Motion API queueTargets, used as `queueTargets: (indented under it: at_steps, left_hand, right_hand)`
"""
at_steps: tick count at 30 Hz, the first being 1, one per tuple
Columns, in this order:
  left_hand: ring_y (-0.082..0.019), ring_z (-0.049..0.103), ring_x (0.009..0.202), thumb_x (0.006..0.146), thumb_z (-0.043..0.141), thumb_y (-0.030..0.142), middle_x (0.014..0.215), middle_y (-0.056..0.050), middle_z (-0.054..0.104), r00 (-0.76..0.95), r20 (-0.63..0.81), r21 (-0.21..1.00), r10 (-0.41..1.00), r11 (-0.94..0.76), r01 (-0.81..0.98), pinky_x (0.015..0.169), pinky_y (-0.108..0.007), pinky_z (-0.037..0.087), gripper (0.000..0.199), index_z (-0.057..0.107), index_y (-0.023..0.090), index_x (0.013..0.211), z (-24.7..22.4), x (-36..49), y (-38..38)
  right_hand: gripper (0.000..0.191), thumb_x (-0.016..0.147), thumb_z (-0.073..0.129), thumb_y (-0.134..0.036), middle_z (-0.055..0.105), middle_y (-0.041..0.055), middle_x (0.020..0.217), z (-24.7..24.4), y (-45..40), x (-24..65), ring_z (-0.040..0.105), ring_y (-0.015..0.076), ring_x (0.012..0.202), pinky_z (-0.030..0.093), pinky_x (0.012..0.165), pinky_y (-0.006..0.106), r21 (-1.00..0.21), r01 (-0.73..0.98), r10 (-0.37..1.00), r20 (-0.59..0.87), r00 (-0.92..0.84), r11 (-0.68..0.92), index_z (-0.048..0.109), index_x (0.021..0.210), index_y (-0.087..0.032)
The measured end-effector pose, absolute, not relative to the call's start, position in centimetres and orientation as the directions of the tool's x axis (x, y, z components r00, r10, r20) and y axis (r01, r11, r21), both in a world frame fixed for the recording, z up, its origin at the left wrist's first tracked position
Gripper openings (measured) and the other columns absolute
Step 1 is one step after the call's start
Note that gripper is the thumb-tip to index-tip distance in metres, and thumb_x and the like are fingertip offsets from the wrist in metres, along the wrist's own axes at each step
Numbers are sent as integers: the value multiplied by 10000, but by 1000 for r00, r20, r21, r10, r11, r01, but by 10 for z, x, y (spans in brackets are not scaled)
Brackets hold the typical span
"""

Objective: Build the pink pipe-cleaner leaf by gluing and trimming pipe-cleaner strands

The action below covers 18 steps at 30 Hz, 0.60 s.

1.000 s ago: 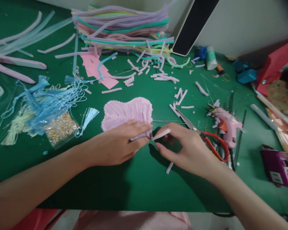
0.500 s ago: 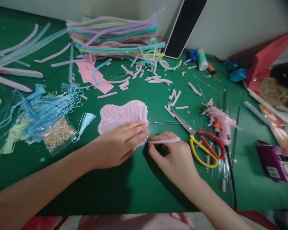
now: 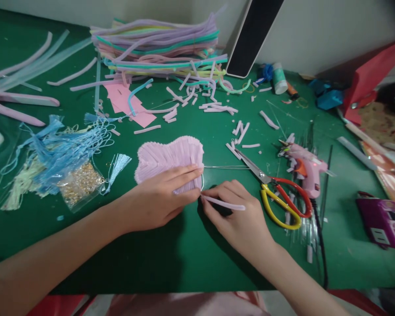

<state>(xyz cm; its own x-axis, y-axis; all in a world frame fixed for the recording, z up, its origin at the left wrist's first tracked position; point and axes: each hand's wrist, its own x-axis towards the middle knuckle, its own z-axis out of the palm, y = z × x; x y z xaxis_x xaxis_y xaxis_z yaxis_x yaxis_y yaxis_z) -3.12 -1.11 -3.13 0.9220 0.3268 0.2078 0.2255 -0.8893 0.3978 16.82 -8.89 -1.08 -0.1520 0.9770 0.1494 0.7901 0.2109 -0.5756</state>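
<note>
A lilac wing-like piece made of rows of pipe cleaner (image 3: 163,156) lies on the green table. My left hand (image 3: 163,191) rests over its lower right part and holds it, fingers together; the fingertips reach the right edge and hide that area. At this edge shows a thin pale wire loop. My right hand (image 3: 238,208) pinches a thin lilac pipe cleaner (image 3: 227,204) between thumb and forefinger near its left end, by the piece's lower right corner. Two thin wires (image 3: 225,167) run right from the piece toward scissors (image 3: 268,180) with red and yellow handles.
A pink glue gun (image 3: 304,164) with a black cord lies right of the scissors. Cut lilac bits (image 3: 217,107) scatter behind the piece, before a pipe-cleaner bundle (image 3: 158,44). Blue tassels (image 3: 69,145) and a bag of gold findings (image 3: 80,184) lie left; a purple box (image 3: 380,219) sits right.
The free end of the pipe cleaner in my right hand has tipped down. My left fingertips have shifted down toward the pinched end. The view has turned slightly.
</note>
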Motion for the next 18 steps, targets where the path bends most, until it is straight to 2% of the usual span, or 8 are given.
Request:
queueTargets:
  at_steps: [7, 13, 18]
  left_hand:
    - [-330, 319, 1410, 921, 417, 118, 1476, -255, 406, 926, 198, 395, 322, -891, 225, 1102, -509, 371, 289, 624, 105, 1122, -28, -30, -11]
    - [-323, 328, 1407, 923, 429, 132, 1469, -258, 414, 927, 201, 388, 317, -894, 222, 1112, -484, 362, 262, 630, 104, 1089, -30, -29, -10]
    - [-345, 382, 1374, 926, 428, 140, 1413, -275, 470, 928, 221, 350, 300, -912, 212, 1083, -508, 395, 279, 619, 93, 1123, -31, -29, -10]
  right_hand:
    - [153, 882, 520, -134, 670, 69, 786, 0, -66, 183, 568, 203, 764, 473, 702, 329, -514, 763, 909, 88, -407, 391, 668, 854, -156]
    - [123, 847, 549, -121, 687, 62, 811, 6, -42, 190, 613, 198, 792, 464, 755, 322, -551, 742, 859, -83, -505, 382, 668, 837, -150]
    - [135, 840, 545, -115, 681, 93, 868, 7, -30, 186, 620, 214, 820, 458, 749, 320, -506, 775, 827, -192, -529, 378, 667, 897, -120]
